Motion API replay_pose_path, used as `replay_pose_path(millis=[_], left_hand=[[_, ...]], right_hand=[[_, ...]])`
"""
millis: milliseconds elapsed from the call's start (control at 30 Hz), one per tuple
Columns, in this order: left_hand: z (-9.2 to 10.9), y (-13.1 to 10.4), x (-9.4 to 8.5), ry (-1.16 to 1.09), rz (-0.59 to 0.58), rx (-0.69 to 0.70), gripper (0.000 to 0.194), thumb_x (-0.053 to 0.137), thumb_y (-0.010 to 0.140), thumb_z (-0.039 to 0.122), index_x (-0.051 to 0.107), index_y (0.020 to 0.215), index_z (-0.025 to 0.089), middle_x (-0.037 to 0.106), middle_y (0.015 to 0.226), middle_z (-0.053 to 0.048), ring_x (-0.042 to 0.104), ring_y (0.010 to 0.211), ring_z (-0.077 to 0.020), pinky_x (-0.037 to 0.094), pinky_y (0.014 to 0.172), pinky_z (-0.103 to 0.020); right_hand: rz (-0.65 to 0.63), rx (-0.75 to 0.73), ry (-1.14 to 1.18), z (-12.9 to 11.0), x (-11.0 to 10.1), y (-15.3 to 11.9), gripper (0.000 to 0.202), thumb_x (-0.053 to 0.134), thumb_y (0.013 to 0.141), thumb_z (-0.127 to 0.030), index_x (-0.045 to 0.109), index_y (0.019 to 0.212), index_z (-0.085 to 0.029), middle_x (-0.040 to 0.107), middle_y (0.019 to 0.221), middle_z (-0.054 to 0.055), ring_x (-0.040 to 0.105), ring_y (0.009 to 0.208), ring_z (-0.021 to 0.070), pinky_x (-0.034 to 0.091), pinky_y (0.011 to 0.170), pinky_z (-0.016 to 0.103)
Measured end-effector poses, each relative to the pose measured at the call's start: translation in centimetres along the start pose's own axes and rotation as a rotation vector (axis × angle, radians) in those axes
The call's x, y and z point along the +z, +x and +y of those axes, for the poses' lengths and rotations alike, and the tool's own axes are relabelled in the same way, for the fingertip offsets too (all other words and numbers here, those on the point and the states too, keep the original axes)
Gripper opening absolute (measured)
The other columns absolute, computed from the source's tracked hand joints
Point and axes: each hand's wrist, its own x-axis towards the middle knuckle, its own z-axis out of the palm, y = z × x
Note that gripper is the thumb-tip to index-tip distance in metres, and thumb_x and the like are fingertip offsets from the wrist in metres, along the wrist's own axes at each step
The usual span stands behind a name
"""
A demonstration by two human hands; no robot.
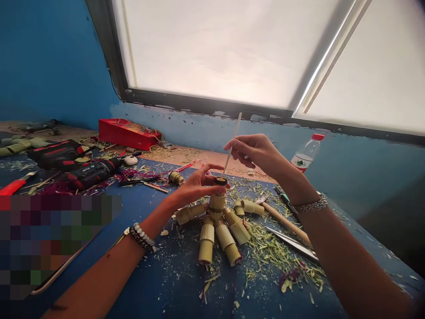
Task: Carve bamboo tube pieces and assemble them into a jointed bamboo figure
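Gripping the black disc (218,181), my left hand (198,182) should steady it beneath the slim white stick (236,128) my right hand (255,149) pinches.

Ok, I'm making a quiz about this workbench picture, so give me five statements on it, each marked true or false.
1. The left hand holds a dark round piece atop the bamboo figure. True.
2. The right hand is empty. False: the right hand holds a thin pale stick.
3. The bottle has a green cap. False: the bottle's cap is red.
4. A red box sits left of the bottle in the picture. True.
5. Every bracelet is on the right wrist. False: the left wrist wears some too.
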Motion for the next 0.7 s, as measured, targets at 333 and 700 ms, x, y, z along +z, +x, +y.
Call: replay_pose_path(millis=[333,700], left_hand=[[-0.1,0.0,0.2,-0.008,0.008,0.015,0.072,0.086,0.073,0.025,0.046,0.133,0.02,0.078,0.102,-0.012,0.072,0.1,-0.0248,0.049,0.095,-0.043],[-0.7,0.3,0.1,-0.135,-0.05,0.015,0.074,0.085,0.074,0.023,0.041,0.134,0.018,0.078,0.098,-0.013,0.074,0.092,-0.0231,0.049,0.095,-0.045]], right_hand=[[0.098,0.05,0.027,1.5,1.7,0.8,0.044,0.073,0.083,-0.056,0.06,0.065,-0.018,0.054,0.051,-0.004,0.035,0.038,0.003,0.021,0.036,0.024],[-0.054,0.113,0.108,2.1,1.4,0.3,0.04,0.064,0.092,-0.054,0.071,0.1,-0.015,0.042,0.05,-0.009,0.03,0.037,0.0049,0.018,0.038,0.025]])
